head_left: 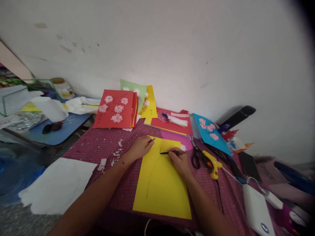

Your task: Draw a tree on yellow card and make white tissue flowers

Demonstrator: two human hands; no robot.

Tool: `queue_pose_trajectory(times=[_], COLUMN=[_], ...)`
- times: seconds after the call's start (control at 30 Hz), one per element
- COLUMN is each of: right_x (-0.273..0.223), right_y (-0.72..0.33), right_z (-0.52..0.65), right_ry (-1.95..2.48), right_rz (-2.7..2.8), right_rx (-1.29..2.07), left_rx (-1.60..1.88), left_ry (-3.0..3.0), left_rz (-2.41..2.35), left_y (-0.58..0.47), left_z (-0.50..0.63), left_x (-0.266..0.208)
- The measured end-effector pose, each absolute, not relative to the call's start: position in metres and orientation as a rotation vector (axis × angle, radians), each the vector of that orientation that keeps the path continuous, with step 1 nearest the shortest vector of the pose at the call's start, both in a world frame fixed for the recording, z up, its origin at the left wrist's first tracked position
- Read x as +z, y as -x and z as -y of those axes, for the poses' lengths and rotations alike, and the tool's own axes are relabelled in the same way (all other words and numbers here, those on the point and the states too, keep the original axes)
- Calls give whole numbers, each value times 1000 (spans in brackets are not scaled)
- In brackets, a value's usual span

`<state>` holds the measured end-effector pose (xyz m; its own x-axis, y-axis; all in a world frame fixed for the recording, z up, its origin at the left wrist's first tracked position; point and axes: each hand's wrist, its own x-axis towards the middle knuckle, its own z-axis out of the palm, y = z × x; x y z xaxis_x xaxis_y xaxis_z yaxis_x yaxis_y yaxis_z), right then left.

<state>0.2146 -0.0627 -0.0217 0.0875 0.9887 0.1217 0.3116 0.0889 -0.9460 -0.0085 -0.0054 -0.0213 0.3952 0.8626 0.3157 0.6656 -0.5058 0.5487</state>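
Observation:
A yellow sheet of paper (162,183) lies on the checked cloth in front of me, with a long thin curved line and shorter strokes drawn on it. My right hand (179,160) is closed around a black pen (164,153), whose tip meets the upper part of the sheet. Near the top left edge of the paper, my left hand (140,147) is closed on a slim pencil-like stick (152,140); most of that stick is hidden by the fingers. Black scissors (197,157) and a yellow glue gun (213,164) lie to the right of the sheet.
Red (115,111) and blue (209,131) cards with pink paper flowers stand or lie near the wall. White paper (61,186) hangs over the left edge beside paper scraps (116,154). A white power bank (257,209) lies at right; a blue stool (56,131) stands left.

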Motion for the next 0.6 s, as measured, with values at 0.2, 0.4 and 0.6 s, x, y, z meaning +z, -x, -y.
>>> queue_pose_trajectory(times=[0.2,0.4,0.6], right_x=[-25,-25,-25], right_y=[-217,-217,-207], right_z=[62,61,50], right_ry=[1363,1352,1365], right_rz=[1409,1353,1346], right_rx=[917,880,846], left_rx=[828,844,906], left_ry=[-2343,-2318,-2244], left_rz=[-1308,-1311,-1322], left_y=[9,9,10], left_z=[4,5,4], left_x=[-24,-24,-24])
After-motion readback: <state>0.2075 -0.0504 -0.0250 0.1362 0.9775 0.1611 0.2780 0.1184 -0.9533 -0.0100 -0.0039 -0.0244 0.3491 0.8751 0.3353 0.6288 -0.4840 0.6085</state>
